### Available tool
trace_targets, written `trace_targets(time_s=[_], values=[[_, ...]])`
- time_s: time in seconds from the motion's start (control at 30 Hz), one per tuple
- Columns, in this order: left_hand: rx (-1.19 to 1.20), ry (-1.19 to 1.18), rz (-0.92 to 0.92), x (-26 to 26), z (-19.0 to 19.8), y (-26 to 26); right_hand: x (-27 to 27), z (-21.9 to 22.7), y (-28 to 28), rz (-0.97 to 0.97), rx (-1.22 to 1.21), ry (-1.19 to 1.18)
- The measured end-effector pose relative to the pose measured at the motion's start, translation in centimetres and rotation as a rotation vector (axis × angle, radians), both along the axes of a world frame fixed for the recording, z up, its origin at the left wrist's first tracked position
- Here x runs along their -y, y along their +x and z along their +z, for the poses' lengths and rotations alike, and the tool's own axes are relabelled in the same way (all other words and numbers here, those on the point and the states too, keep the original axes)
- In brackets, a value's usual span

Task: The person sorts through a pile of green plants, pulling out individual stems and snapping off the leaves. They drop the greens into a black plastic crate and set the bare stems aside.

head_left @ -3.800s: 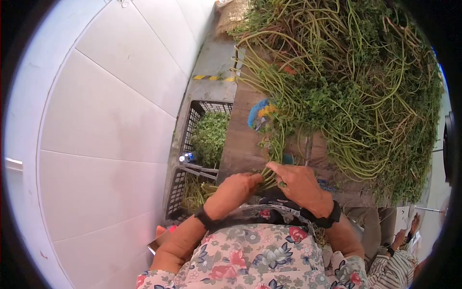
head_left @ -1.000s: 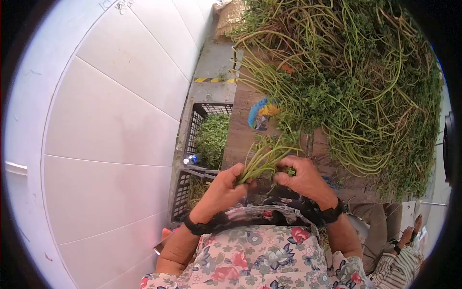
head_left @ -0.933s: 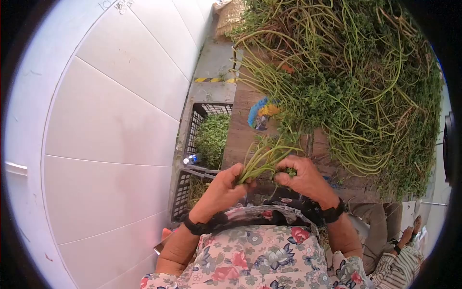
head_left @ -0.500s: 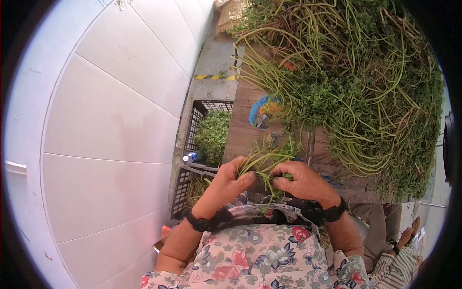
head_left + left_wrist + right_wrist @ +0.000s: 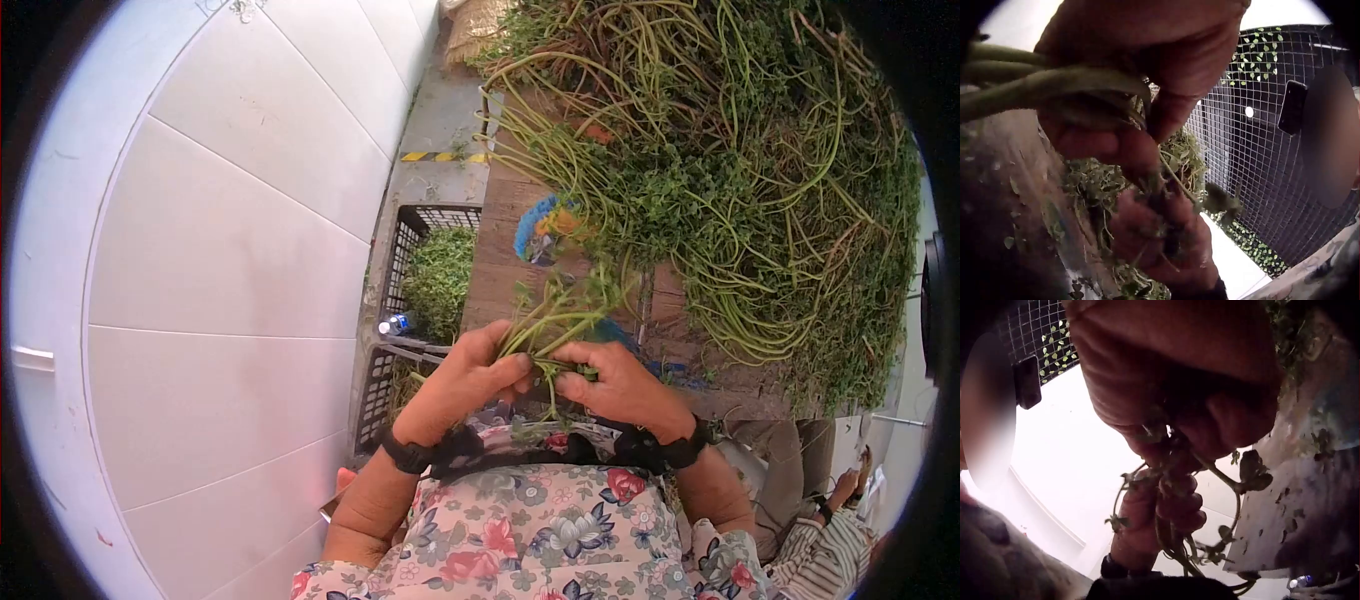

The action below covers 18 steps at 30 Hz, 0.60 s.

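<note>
My left hand holds a small bunch of green leafy stems in front of my body, close over the near table edge. Thick stems pass between its thumb and fingers in the left wrist view. My right hand is right beside it, thumb and forefinger pinching leafy sprigs at the bunch's lower right. A thin leafy sprig hangs from those fingers in the right wrist view, where the left hand shows just beyond. The right fingertips are partly hidden by leaves.
A big tangled heap of stems covers much of the wooden table. Left of it stand a black crate of leafy greens, a bottle and a second crate. A white wall bounds the left; another person's arm is at lower right.
Both hands have lifted the bunch and turned it since the earliest frame. The right hand has come left toward the left hand, and sprigs now hang between them.
</note>
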State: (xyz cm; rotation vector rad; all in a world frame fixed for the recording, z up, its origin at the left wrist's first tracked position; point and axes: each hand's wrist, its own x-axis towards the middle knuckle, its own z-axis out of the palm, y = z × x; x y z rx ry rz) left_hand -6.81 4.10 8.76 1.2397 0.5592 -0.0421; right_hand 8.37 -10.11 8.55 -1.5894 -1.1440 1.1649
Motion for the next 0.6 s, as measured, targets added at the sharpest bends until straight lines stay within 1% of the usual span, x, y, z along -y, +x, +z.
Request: trace_targets(time_s=[0.03, 0.13, 0.23, 0.3, 0.4, 0.43, 0.5, 0.53, 0.6], values=[[-0.013, -0.020, -0.017, 0.0, 0.2, 0.0, 0.0, 0.0, 0.1, 0.016, 0.013, -0.005], [0.019, 0.052, -0.006, 0.1, -0.3, 0.2, 0.1, 0.1, 0.7, 0.065, 0.061, -0.008], [0.088, 0.238, -0.089, -0.1, -0.6, 0.1, 0.6, 0.6, 1.4, 0.129, 0.133, 0.001], [0.069, 0.207, -0.147, 0.0, -0.4, 0.0, 1.0, 1.4, 1.9, 0.205, 0.181, 0.001], [0.043, 0.208, -0.214, 0.1, 0.5, 0.1, 1.4, 1.2, 2.5, 0.253, 0.217, 0.055], [0.035, 0.214, -0.233, 0.2, 0.7, 0.1, 1.8, 0.9, 3.0, 0.288, 0.396, 0.075], [0.044, 0.314, -0.132, -0.7, 0.0, -1.0, 2.9, -0.2, 4.3, 0.358, 0.751, 0.114], [0.049, 0.364, -0.083, -1.2, -0.2, -1.5, 3.9, -0.7, 5.3, 0.184, 0.705, 0.042], [0.059, 0.167, 0.071, -1.9, 0.9, -1.7, 5.3, -1.4, 6.9, -0.151, 0.604, -0.095]])
